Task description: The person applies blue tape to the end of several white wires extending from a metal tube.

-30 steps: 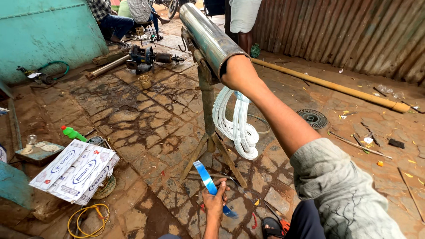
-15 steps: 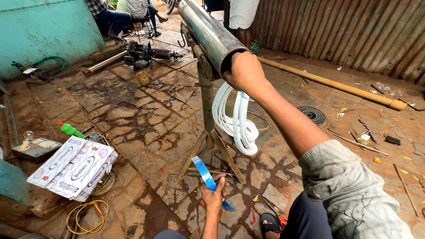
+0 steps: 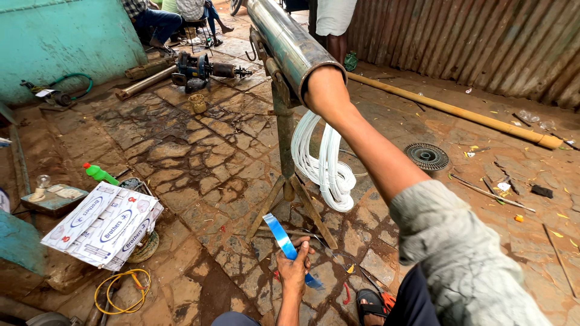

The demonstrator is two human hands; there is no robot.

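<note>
Versus 0.5 s ago: little change; the right arm stays inside the pipe and the strip keeps the same tilt. Left hand (image 3: 294, 268), low centre, is closed around a blue strip (image 3: 283, 236); its long axis runs from upper left down to lower right. Right hand is hidden inside the steel pipe (image 3: 290, 42), so grip cannot be told. The pipe rests on a stand (image 3: 284, 151), its open end facing the camera, well above the strip.

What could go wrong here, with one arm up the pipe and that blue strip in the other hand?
1. The right hand is hidden inside the steel pipe, so its rim could scrape the forearm.
2. The white cable coil hanging by the stand may snag.
3. The blue strip in the left hand may catch the stand's legs.
</note>
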